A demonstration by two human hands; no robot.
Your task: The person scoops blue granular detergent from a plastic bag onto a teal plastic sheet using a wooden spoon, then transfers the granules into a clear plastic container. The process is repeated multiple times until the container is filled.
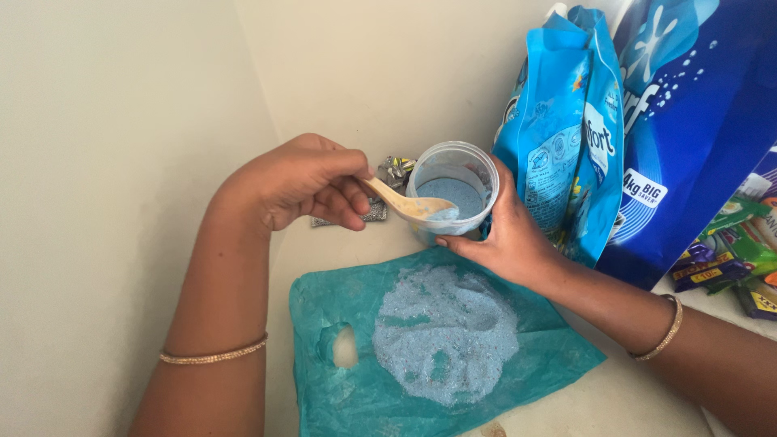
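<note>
pale cream walls meeting in a corner behind an off-white bench. near the back corner of the bench, a small clear plastic tub, round, lidless, tipped slightly toward the left hand, holding a shallow layer of blue powder at its bottom. right hand, grip wrapped around the tub's far side, thumb along the near wall. left hand, grip pinched on the handle of a pale plastic spoon, bowl of the spoon resting inside the tub over its near rim, dusted with powder. thin gold bangles on both wrists.

just in front of the tub, toward the near edge of the bench, a teal plastic bag laid flat, with a hole torn on its left side; spread across its middle, a wide patch of pale blue granules, thin in places so the teal shows through. right of the tub, touching the right hand's back, an upright light-blue pouch; behind that, a larger dark-blue bag. at the right edge of the bench, a heap of small green and purple wrapped packets. behind the spoon, crumpled silver foil.
</note>
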